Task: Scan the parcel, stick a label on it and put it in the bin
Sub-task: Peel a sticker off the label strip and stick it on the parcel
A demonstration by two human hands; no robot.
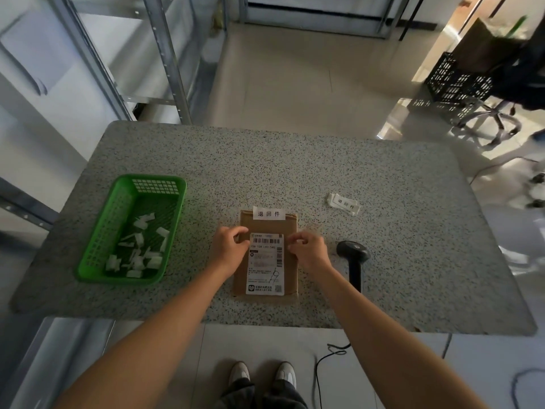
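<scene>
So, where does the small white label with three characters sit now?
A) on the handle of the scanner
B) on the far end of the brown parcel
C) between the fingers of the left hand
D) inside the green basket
B: the white label lies across the far edge of the parcel, beyond both hands, apart from the green basket and the scanner.

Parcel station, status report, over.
Both hands, left and right, on parcel. White label stuck at far edge. Scanner down. Green bin unobstructed.
</scene>
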